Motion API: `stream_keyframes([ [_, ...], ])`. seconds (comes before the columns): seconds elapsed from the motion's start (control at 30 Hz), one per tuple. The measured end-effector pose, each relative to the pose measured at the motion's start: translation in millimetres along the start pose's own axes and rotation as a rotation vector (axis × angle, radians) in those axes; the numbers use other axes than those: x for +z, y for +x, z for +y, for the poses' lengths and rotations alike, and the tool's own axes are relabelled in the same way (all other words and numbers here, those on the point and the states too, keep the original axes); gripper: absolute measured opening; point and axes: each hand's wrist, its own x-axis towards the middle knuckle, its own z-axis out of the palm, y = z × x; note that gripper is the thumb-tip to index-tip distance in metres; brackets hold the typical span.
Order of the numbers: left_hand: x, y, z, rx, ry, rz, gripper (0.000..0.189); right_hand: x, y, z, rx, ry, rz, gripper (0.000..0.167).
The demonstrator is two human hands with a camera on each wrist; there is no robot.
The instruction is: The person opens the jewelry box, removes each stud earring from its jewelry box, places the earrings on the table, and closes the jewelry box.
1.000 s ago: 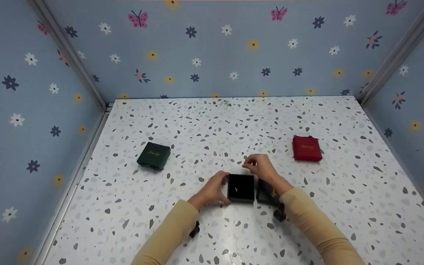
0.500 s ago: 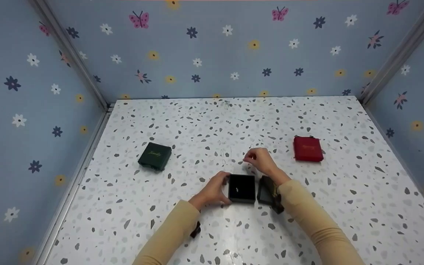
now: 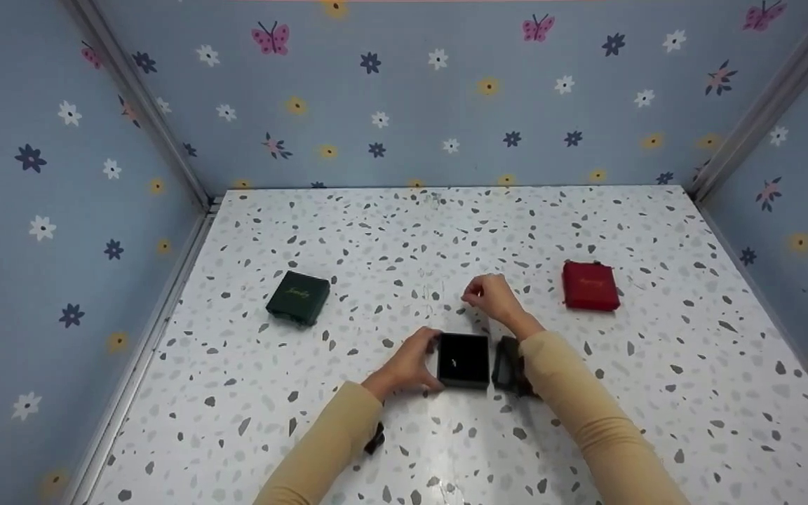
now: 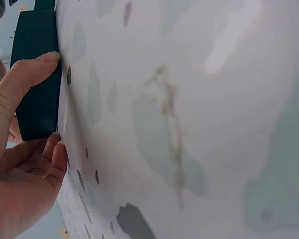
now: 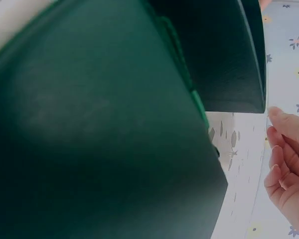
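Hovering beyond the box (image 3: 463, 384), right hand (image 3: 494, 298) is curled; left hand (image 3: 409, 363) holds it.

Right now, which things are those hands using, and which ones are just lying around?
Seems part of the job:
Open dark box, gripped by the left hand
Tiny shiny thing inside it
Dark lid beside it
Right hand, beyond the box; can't tell if it pinches anything

Just lying around:
Closed green box, left
Closed red box, right

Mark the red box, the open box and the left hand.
Red box (image 3: 590, 286): head view, middle of its top.
Open box (image 3: 473, 356): head view, its black interior.
Left hand (image 3: 407, 365): head view, back of the hand.
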Motion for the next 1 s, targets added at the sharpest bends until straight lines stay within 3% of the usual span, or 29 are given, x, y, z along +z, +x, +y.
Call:
stream_keyframes([
  [0.37,-0.4,0.9,1.6,-0.048,-0.007,-0.027,0.084,2.5,13.9,1.6,0.036,-0.009,-0.025,0.009],
  [0.8,0.5,0.6,3.2,-0.068,-0.017,-0.017,0.083,1.2,25.3,7.3,0.209,-0.004,-0.103,0.009],
  [1.0,0.1,0.8,3.5,-0.091,-0.035,-0.02,0.084,3.2,26.0,8.3,0.229,-0.003,-0.106,0.009],
])
